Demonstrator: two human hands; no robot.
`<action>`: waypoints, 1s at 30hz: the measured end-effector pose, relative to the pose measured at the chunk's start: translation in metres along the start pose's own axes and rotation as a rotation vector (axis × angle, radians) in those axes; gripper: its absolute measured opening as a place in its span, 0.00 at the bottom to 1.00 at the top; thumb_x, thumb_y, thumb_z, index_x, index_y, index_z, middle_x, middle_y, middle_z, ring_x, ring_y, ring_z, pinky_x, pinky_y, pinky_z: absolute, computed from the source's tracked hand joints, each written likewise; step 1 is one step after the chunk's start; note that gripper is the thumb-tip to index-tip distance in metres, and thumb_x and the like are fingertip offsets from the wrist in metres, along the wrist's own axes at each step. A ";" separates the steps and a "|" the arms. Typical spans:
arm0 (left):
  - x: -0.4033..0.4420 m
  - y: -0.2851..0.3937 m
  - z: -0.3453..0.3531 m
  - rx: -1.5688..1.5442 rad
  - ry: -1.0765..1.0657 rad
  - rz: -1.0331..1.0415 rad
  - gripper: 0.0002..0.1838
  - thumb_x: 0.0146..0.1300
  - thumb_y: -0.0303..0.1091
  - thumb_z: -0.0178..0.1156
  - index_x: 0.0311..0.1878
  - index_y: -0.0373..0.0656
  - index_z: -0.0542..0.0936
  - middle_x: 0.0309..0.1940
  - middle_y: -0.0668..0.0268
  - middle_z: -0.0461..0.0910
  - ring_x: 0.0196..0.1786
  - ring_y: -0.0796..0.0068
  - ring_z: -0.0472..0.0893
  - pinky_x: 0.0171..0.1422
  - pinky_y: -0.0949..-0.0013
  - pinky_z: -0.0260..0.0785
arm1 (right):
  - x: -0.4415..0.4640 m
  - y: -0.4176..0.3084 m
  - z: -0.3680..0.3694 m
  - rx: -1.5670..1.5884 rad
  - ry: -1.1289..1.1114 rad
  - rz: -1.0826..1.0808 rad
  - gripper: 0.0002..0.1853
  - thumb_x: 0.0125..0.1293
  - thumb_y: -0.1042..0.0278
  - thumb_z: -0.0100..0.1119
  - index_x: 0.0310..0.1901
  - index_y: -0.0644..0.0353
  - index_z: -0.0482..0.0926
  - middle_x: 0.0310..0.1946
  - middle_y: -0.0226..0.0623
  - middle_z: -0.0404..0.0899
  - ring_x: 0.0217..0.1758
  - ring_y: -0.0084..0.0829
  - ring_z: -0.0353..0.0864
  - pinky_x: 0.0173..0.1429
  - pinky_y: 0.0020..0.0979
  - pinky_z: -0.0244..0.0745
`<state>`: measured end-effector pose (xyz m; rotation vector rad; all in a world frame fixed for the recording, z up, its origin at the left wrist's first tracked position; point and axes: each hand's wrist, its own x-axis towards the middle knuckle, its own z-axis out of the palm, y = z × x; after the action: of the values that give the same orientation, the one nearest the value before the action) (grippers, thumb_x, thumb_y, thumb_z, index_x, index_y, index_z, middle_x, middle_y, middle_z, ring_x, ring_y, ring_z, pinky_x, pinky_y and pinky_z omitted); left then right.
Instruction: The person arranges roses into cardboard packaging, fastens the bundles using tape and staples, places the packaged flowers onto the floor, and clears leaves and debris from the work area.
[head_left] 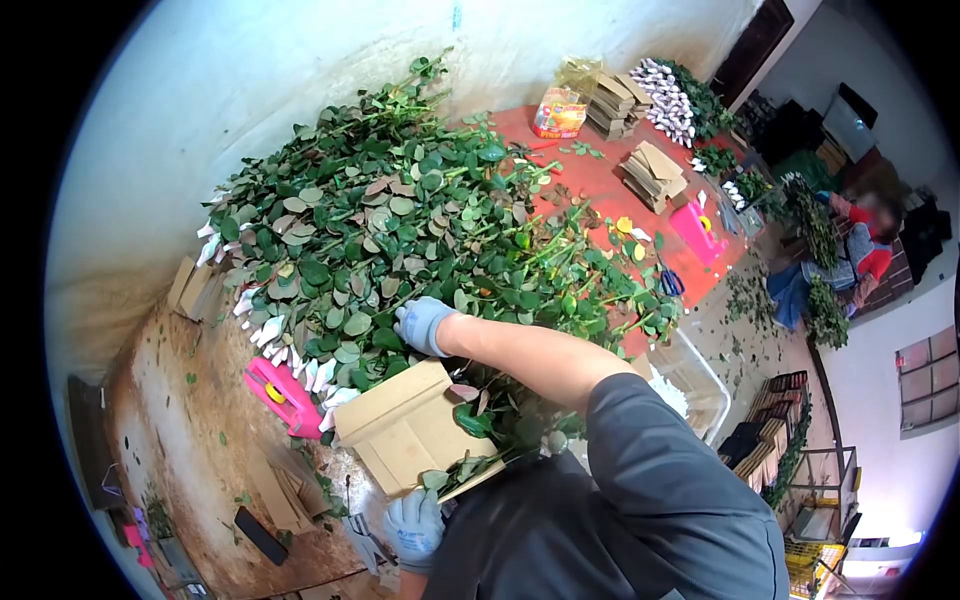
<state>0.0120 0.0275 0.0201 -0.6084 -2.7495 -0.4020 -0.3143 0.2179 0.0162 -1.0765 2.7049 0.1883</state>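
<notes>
My right hand (425,325), in a grey glove, reaches across to the near side of a big heap of leafy rose stems (370,220). Its fingers curl in among the leaves, seemingly round a rose stem that is mostly hidden. White-sleeved flower heads (268,332) stick out along the heap's left edge. Below lies a folded cardboard sheet (415,425) against my body, with a few leafy stems (480,420) on its right part. My left hand (413,525), also gloved, is closed at the cardboard's lower edge.
A pink tape dispenser (283,397) and a phone (261,536) lie to the left. Beyond the heap are cardboard stacks (654,177), a second pink dispenser (698,232) and blue-handled scissors (671,283). A clear bin (705,380) stands right. Another person (865,245) handles stems farther off.
</notes>
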 end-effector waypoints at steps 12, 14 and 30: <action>0.004 0.001 -0.005 -0.050 -0.005 0.006 0.11 0.60 0.36 0.63 0.46 0.49 0.83 0.41 0.67 0.81 0.41 0.59 0.77 0.46 0.53 0.67 | 0.024 0.009 0.011 0.119 -0.213 0.093 0.17 0.65 0.66 0.62 0.54 0.53 0.88 0.55 0.37 0.88 0.59 0.41 0.87 0.56 0.48 0.80; 0.004 0.002 -0.004 -0.041 0.011 0.000 0.11 0.60 0.36 0.63 0.46 0.49 0.83 0.42 0.67 0.80 0.42 0.59 0.77 0.46 0.53 0.67 | 0.026 0.015 0.012 0.214 -0.234 0.086 0.18 0.63 0.65 0.64 0.54 0.54 0.88 0.55 0.40 0.88 0.59 0.44 0.87 0.57 0.47 0.81; 0.006 0.011 -0.015 -0.098 0.008 -0.076 0.09 0.60 0.35 0.65 0.44 0.48 0.84 0.41 0.68 0.79 0.45 0.60 0.77 0.47 0.53 0.66 | -0.042 0.047 -0.179 -0.282 0.635 0.009 0.13 0.66 0.66 0.58 0.51 0.53 0.79 0.45 0.39 0.83 0.51 0.42 0.83 0.62 0.45 0.70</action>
<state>0.0150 0.0347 0.0380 -0.5250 -2.7644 -0.5589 -0.3458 0.2440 0.2016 -1.3968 3.3182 0.2751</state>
